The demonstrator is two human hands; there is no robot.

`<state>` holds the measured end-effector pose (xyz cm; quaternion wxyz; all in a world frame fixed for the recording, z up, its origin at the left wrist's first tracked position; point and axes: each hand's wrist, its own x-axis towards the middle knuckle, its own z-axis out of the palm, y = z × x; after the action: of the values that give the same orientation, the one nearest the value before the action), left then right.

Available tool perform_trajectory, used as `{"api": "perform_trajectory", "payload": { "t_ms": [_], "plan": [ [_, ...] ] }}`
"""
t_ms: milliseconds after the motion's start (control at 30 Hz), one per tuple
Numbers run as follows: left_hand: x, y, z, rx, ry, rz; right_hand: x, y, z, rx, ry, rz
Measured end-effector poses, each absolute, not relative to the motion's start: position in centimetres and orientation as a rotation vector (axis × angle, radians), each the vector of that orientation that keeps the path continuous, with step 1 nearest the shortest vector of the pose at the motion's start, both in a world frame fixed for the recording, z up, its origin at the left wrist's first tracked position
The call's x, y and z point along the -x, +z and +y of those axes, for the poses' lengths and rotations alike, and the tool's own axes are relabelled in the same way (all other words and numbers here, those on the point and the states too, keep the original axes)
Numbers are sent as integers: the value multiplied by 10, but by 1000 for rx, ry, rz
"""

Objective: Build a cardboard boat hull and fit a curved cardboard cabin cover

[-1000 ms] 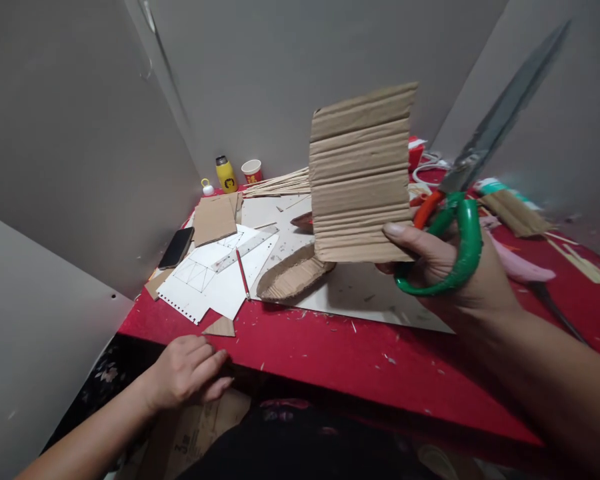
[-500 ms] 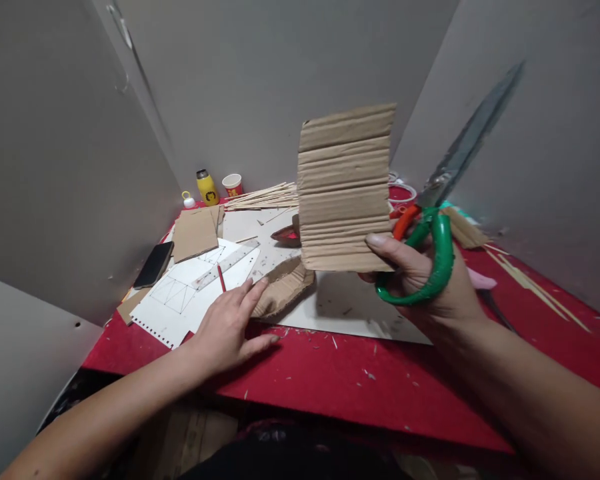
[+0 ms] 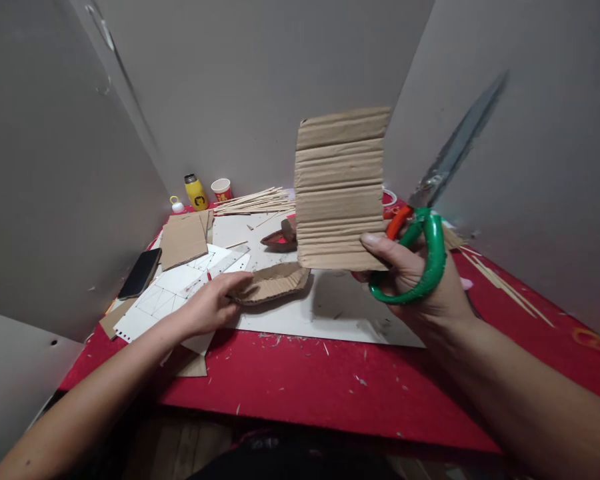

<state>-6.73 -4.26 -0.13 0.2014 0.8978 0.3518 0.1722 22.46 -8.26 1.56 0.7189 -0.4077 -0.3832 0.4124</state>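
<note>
My right hand [image 3: 410, 267] is raised, pinching a creased, roughly rectangular cardboard sheet [image 3: 341, 190] between thumb and fingers. Hooked over the same hand are scissors [image 3: 433, 230] with green and orange handles, their blades pointing up and right. Low on the left, my left hand [image 3: 213, 303] grips the left end of a shallow, boat-shaped cardboard piece [image 3: 275, 281], thumb below and fingers on its edge. That piece is just above or on the white board [image 3: 260, 321]; I cannot tell which. Behind it sits a smaller brown boat shape [image 3: 279, 240] with red inside, partly covered by the sheet.
Left on the red table [image 3: 300, 380] are a drawing sheet [image 3: 155, 300], a ruler [image 3: 220, 263], a black phone [image 3: 140, 273] and flat cardboard [image 3: 184, 240]. Toward the back stand a yellow bottle [image 3: 196, 193], a paper cup [image 3: 221, 189] and thin sticks [image 3: 255, 201]. More sticks [image 3: 505, 283] lie right.
My left hand has gone from lying spread beside the boat-shaped cardboard to gripping its left end, which is lifted slightly. The right hand still holds the sheet and scissors. The view has shifted.
</note>
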Motion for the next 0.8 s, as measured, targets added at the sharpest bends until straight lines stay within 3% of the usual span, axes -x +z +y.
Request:
{"api": "perform_trajectory", "payload": {
  "t_ms": [300, 533, 800],
  "plan": [
    [68, -1, -16, -2559, 486, 970, -241, 40, -72, 709, 649, -613],
    [85, 37, -25, -2407, 383, 1045, -240, 36, -71, 765, 699, -621],
    [50, 53, -14, -1550, 1122, 1007, -224, 10, -81, 974, 885, -968]
  ]
}}
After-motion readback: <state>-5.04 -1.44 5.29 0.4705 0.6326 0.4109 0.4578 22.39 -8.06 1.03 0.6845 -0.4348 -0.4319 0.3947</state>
